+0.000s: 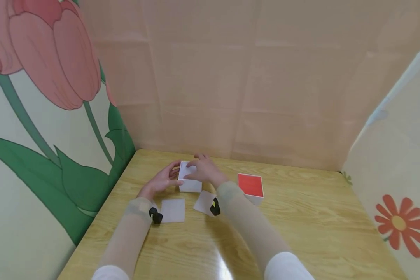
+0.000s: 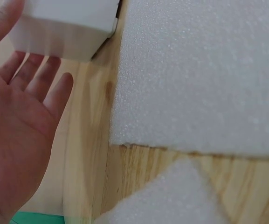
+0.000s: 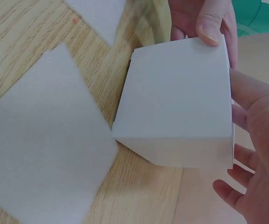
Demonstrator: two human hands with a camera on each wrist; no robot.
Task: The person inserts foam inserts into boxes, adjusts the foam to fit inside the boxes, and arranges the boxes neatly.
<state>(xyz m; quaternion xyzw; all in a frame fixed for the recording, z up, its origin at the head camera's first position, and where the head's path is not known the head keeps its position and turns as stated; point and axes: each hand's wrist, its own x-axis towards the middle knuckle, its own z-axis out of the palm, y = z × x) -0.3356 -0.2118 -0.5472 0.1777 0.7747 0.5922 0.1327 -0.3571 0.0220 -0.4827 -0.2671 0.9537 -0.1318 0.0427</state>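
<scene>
A small white box point(image 1: 190, 186) stands near the back of the table, between both hands. My left hand point(image 1: 162, 180) is at its left side, fingers extended; in the right wrist view its thumb rests on the box's front face near the upper edge. Over the top from the right reaches my right hand point(image 1: 206, 171), its index finger point(image 3: 251, 88) at the upper edge and the other fingers loosely spread. The fingertips at the box's top are partly hidden. White foam sheets point(image 1: 173, 210) point(image 3: 45, 140) lie on the table in front of the box.
To the right stands a red-topped white box point(image 1: 251, 185). The wooden table point(image 1: 301, 217) meets a plain pinkish sheet point(image 1: 203, 77) at the back. Flower-printed sheets flank it on the left point(image 1: 49, 116) and right point(image 1: 399, 163).
</scene>
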